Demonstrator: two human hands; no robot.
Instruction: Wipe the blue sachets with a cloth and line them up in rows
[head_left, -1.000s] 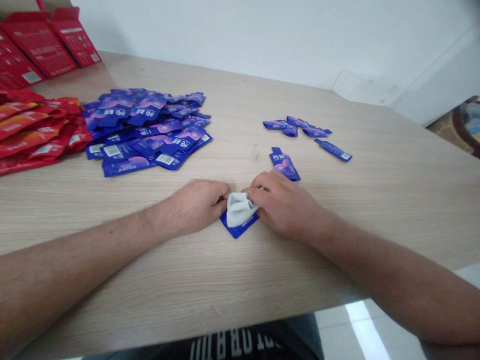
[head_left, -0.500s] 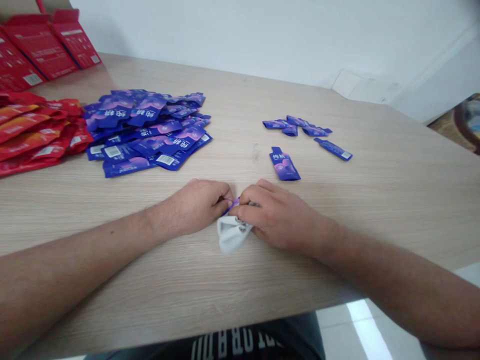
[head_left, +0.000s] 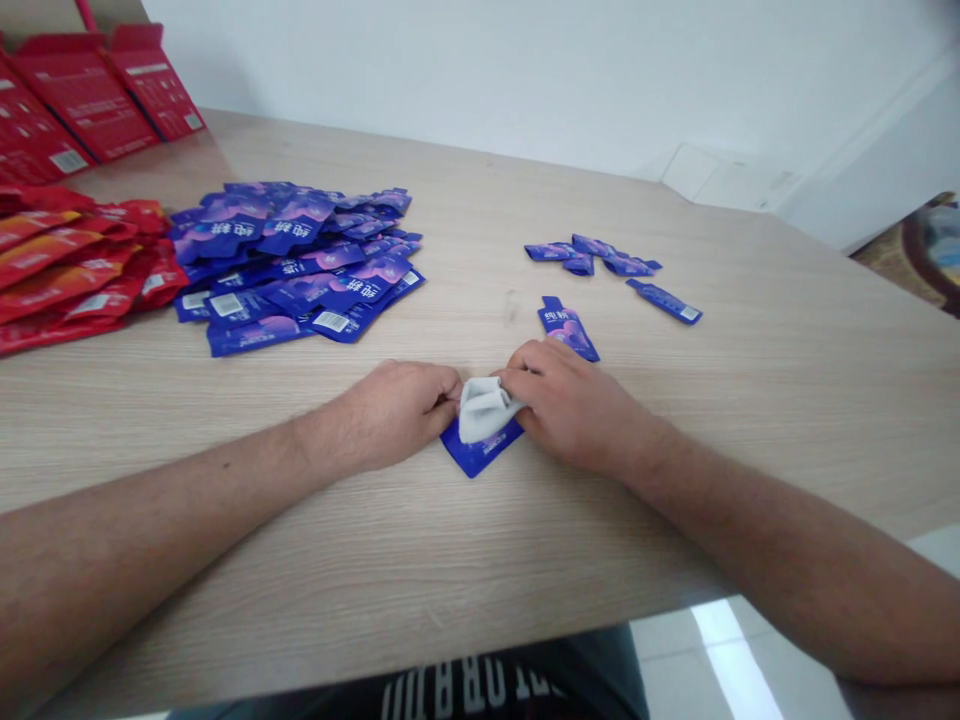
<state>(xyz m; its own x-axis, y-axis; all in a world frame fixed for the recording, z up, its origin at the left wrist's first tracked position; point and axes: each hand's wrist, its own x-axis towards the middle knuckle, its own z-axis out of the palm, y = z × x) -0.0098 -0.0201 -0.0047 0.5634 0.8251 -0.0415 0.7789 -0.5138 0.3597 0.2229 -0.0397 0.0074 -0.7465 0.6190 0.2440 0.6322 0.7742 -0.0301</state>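
A blue sachet (head_left: pixel 472 460) lies on the table in front of me, partly covered by a white cloth (head_left: pixel 484 412). My left hand (head_left: pixel 401 412) pinches the sachet's upper left edge between thumb and finger. Bunched in the closed fingers of my right hand (head_left: pixel 574 405) is the cloth, which rests over the sachet's upper part. Just beyond my right hand is another blue sachet (head_left: pixel 568 328) with a purple print, its near end close to the knuckles.
A heap of blue sachets (head_left: pixel 300 265) lies at the left, beside a pile of red and orange packets (head_left: pixel 67 265). Red boxes (head_left: pixel 90 95) stand at the back left. Several small blue sachets (head_left: pixel 592 252) and a single one (head_left: pixel 666 301) lie right of centre.
My right hand has moved up and slightly right with the cloth, which has shifted up and right too. More of the sachet beneath shows now. My left hand has barely moved.
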